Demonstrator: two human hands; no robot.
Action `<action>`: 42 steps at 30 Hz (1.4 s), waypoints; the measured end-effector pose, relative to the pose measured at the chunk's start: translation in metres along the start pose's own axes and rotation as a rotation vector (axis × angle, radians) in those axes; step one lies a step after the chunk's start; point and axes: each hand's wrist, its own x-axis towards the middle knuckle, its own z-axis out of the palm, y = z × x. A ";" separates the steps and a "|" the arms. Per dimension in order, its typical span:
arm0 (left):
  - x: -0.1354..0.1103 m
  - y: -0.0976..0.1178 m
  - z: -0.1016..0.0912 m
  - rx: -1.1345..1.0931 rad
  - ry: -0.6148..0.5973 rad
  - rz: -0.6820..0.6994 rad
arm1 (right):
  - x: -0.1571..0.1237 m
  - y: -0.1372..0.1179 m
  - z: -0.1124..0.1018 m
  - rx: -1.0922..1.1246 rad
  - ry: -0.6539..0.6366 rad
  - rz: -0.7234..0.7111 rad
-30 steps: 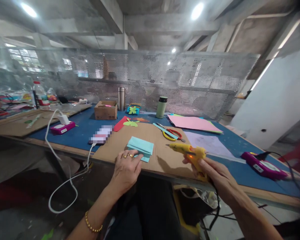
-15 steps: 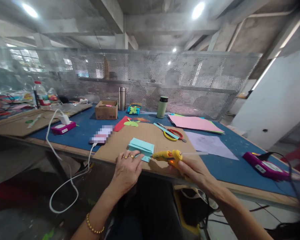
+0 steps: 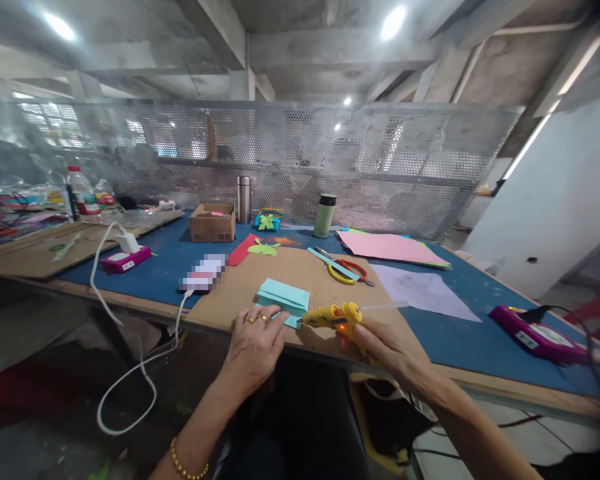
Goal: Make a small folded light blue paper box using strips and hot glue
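Observation:
A folded light blue paper lies near the front edge of a brown cardboard sheet. My left hand holds it down, with bent fingers close together on its near edge; the thumb is hidden. My right hand is closed around the handle of a yellow hot glue gun. An orange light glows on the gun, and a clear glue stick sticks out of its back. The nozzle is at the paper's near right corner, beside my left fingertips; whether it touches is too small to tell.
Scissors with a blue strip lie behind. Green and red paper pieces, a phone on a white cable, a small box, a green bottle, pink sheets and a purple power strip surround the cardboard.
The glue gun has shifted slightly left along the paper's near edge with my right hand. My left hand stays on the paper. The whole view has moved a little.

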 end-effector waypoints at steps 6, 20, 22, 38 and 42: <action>-0.001 -0.001 0.001 0.009 0.015 0.012 | 0.000 -0.005 0.000 -0.025 0.005 -0.006; -0.002 -0.002 0.001 0.002 0.005 0.000 | 0.000 0.000 0.001 -0.021 0.013 0.015; -0.002 -0.002 0.001 0.004 0.006 0.004 | -0.001 -0.002 0.001 -0.013 0.006 0.026; -0.001 0.000 -0.001 -0.036 0.001 -0.022 | -0.002 0.000 -0.001 0.013 -0.002 -0.001; -0.001 0.001 -0.001 -0.019 0.005 -0.017 | -0.001 -0.002 -0.001 0.015 -0.015 -0.020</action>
